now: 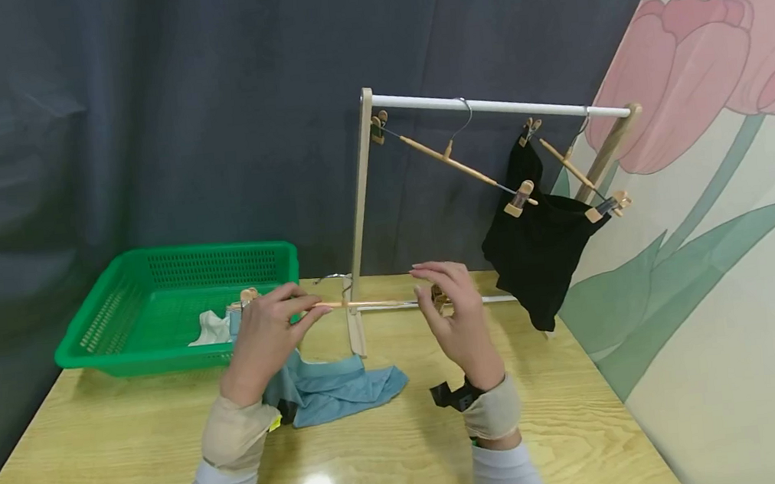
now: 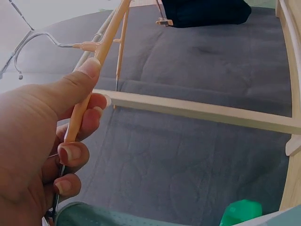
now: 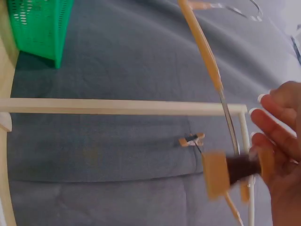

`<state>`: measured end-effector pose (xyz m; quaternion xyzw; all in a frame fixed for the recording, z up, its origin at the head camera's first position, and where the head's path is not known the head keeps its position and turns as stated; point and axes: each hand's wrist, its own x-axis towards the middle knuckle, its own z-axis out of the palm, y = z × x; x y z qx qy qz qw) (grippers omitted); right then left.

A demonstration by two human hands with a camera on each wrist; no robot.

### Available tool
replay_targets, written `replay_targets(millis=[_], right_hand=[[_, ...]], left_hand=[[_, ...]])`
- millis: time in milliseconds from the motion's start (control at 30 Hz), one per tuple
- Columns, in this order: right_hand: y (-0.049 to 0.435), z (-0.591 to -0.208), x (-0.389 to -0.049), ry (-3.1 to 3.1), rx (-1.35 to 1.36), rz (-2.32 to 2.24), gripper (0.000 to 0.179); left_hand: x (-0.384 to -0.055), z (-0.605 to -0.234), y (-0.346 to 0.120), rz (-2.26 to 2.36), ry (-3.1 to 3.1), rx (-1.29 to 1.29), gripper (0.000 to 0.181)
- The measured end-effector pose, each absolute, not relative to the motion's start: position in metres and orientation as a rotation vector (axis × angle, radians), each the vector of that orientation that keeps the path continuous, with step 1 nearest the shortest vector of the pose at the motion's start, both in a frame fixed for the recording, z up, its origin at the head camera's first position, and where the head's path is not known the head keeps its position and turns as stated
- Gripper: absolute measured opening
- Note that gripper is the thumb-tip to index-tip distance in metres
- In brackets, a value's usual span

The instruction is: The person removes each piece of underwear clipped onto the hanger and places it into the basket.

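My left hand (image 1: 267, 333) pinches the wooden bar of a clip hanger (image 1: 372, 303) between thumb and fingers, its metal hook to the upper side. Below that hand a blue cloth garment (image 1: 338, 388) spreads over the table, partly hidden by the wrist; in the left wrist view, blue-green fabric (image 2: 94, 215) shows near the hanger's left end. My right hand (image 1: 460, 324) is beside the hanger's right end with thumb and fingers apart. Close by its fingers is the right-hand clip (image 3: 216, 174), which looks blurred in the right wrist view.
A green basket (image 1: 90, 322) with a white cloth (image 1: 211, 328) stands at the left. Behind the hands is a rack with a white rail (image 1: 514, 105). On it hang a bare clip hanger (image 1: 445, 158) and black shorts (image 1: 540, 252) clipped to another hanger.
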<state>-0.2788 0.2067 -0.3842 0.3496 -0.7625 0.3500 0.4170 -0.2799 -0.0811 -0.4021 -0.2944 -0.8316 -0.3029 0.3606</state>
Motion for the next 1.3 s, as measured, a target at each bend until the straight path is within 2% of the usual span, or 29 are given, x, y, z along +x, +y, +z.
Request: replay_targets(millis=[167, 400, 667, 1033, 1300], right_hand=[[0.19, -0.385, -0.274, -1.994, 0.94, 0.755, 0.029], [0.173, -0.387, -0.267, -2.353, 0.864, 0.623, 0.038], [0.168, -0.392, -0.272, -2.432, 0.922, 0.615, 0.022], [0.179, -0.391, -0.272, -2.352, 0.955, 0.627, 0.023], [0.184, -0.393, -0.27, -2.334, 0.989, 0.672, 0.021]], left_hand=[[-0.28, -0.403, -0.076, -0.696, -2.177, -0.771, 0.019], [-0.281, -0.405, -0.072, -0.69, -2.153, -0.775, 0.019], [-0.281, -0.402, -0.068, -0.69, -2.201, -0.802, 0.018], [-0.277, -0.388, -0.083, -0.908, -2.069, -0.841, 0.019], [-0.281, -0.398, -0.118, -1.185, -2.245, -0.633, 0.04]])
